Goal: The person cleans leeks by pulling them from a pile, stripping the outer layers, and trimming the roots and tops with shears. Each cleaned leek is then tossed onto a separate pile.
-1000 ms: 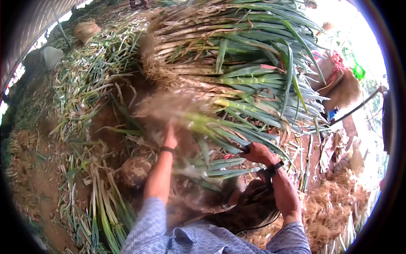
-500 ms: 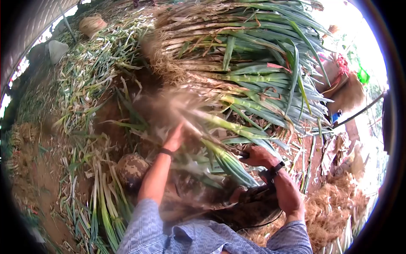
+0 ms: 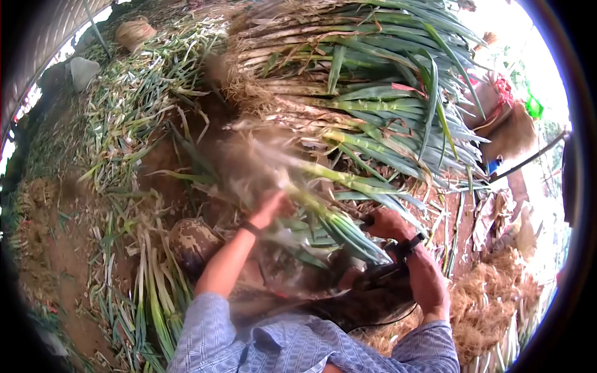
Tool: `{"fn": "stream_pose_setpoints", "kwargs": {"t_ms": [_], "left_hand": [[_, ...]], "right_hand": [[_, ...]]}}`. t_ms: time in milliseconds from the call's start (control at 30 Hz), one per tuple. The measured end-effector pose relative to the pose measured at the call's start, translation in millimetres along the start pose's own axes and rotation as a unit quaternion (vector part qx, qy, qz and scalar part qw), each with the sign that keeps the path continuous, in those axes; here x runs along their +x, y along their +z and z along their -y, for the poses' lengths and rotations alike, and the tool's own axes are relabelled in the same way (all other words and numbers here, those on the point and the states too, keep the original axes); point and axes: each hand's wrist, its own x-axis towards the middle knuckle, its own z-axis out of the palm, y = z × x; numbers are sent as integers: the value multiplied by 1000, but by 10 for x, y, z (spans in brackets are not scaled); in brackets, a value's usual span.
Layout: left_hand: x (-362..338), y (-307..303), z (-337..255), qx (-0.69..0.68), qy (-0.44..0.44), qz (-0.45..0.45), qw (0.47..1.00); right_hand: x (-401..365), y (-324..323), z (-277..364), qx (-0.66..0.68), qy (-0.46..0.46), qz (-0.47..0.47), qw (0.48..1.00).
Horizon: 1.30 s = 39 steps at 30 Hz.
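My left hand (image 3: 273,205) is closed around a leek (image 3: 326,217), partly smeared by motion. The leek's green leaves point down and right, towards my right hand (image 3: 390,224). That hand is wrapped around a dark handle (image 3: 368,220); the rest of the tool is hard to make out. A brown blur covers the root end of the stalks near my left hand. Just beyond lies a large pile of leeks (image 3: 373,81), roots to the left and leaves to the right. Another leek (image 3: 342,177) slants out from the pile's near side.
Leaf scraps (image 3: 143,112) cover the ground at left. Several stripped stalks (image 3: 155,298) lie by my left knee (image 3: 193,242). A heap of brown roots (image 3: 491,304) with white stalks sits at lower right. A dark rod (image 3: 528,158) juts in from the right.
My left hand has shifted right and slightly towards me, and the leek's leaves have moved a little right with it. My right hand has barely moved. The blur at the roots persists.
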Motion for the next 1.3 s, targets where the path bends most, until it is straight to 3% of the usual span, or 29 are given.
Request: {"fn": "stream_pose_setpoints", "kwargs": {"t_ms": [67,167,300,400,500,533,600,633,700,733,867,1067,1167,1267,1300], "left_hand": [[84,81,266,54,10,74,996],[152,217,511,51,98,7,994],[-19,411,295,89,-20,1,996],[120,411,498,26,39,25,999],[90,433,462,114,66,-57,990],[248,329,467,190,166,-103,962],[384,162,367,200,269,-183,924],[276,204,117,121,229,-204,944],[440,-33,30,138,194,-212,948],[511,-95,39,160,225,-214,937],[499,-17,58,88,162,-253,950],[557,-72,173,58,206,-263,941],[567,-116,213,132,246,-280,918],[547,-89,218,89,204,-263,939],[596,-131,251,109,235,-277,925]], "right_hand": [[-5,-5,-17,-12,-3,-9,1000],[-23,-40,89,21,-38,23,999],[113,111,-60,68,-66,-19,995],[130,26,-8,34,-50,24,998],[241,121,-86,42,-63,14,997],[239,106,-68,50,-65,6,997],[124,-55,26,92,-63,-16,994],[80,-122,83,113,-63,-26,991],[133,-46,55,97,-74,-45,991],[157,-24,58,89,-87,-51,991],[334,104,106,51,-81,-52,994],[484,136,327,22,-111,-32,993],[557,111,424,40,-96,-41,994],[650,148,465,37,-120,-48,991],[677,138,493,35,-109,-49,992]]}}
